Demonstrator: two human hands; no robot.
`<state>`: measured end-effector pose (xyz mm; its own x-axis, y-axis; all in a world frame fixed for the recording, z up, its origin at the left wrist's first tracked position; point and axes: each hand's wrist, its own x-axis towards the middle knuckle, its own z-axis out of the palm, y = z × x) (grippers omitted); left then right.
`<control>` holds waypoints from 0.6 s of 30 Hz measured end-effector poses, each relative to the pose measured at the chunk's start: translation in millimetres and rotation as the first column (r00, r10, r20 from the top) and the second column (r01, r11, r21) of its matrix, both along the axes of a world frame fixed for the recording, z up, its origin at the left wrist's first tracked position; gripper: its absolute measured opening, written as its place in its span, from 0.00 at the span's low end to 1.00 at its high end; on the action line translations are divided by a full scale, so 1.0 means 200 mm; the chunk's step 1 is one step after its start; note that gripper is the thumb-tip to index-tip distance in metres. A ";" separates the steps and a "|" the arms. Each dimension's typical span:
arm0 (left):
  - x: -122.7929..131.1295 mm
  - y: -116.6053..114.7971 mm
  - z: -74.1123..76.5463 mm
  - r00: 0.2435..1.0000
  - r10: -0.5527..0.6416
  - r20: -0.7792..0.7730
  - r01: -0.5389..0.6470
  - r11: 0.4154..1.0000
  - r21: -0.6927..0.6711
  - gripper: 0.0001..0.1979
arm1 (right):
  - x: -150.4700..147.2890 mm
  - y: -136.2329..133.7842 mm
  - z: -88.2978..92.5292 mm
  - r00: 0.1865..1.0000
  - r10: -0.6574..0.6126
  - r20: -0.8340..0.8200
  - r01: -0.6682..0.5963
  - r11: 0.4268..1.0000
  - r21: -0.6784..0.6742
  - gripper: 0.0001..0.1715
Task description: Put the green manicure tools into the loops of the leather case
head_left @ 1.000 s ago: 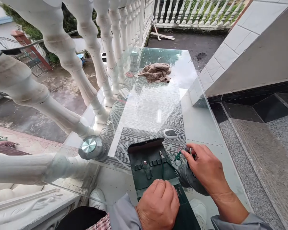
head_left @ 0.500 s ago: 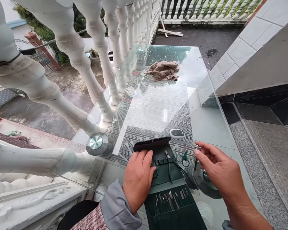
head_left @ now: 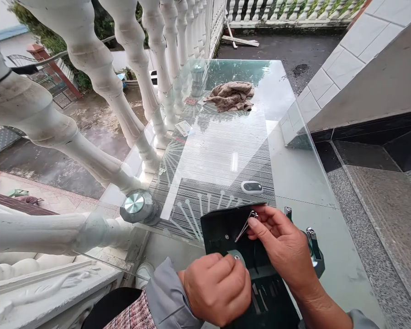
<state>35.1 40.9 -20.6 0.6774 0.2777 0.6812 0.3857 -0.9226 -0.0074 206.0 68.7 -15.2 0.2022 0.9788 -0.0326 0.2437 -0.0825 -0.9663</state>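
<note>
My right hand (head_left: 282,242) is closed around a small silver nail clipper (head_left: 245,227), held slanting over the opened dark green tool case (head_left: 215,224). My left hand (head_left: 217,288) is curled, pinching a grey-green flap (head_left: 239,258) of the case near a metal snap. Slim metal tools (head_left: 260,297) sit in the lower part of the case, partly covered by my left hand. To the right of my right hand, another nail clipper (head_left: 314,242) shows, with the end of a further silver tool (head_left: 288,212) sticking out above my wrist.
Beneath is a glass table (head_left: 297,183). A white and grey oval device (head_left: 252,187) lies just past the case, and a crumpled brown cloth (head_left: 230,97) lies at the far end. White balusters (head_left: 106,77) border the left; stone steps (head_left: 380,219) are on the right.
My right hand has moved left over the case with the nail clipper. My left hand has come down and closed on the flap. The case's upper part now lies open; the green-handled scissors are out of sight.
</note>
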 end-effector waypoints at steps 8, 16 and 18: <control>0.02 0.00 -0.04 0.996 -0.082 -0.025 0.083 0.994 0.066 0.09 | -0.03 -0.04 -0.02 0.941 0.200 0.272 -0.212 0.977 0.016 0.10; 0.03 -0.01 -0.04 0.999 -0.028 -0.038 0.028 1.000 -0.013 0.09 | -0.03 -0.03 -0.03 0.864 0.274 0.423 -0.331 0.941 0.065 0.07; 0.03 -0.01 -0.04 0.992 0.120 -0.043 -0.125 0.980 -0.158 0.10 | -0.03 -0.02 -0.03 0.832 0.305 0.463 -0.376 0.924 0.068 0.08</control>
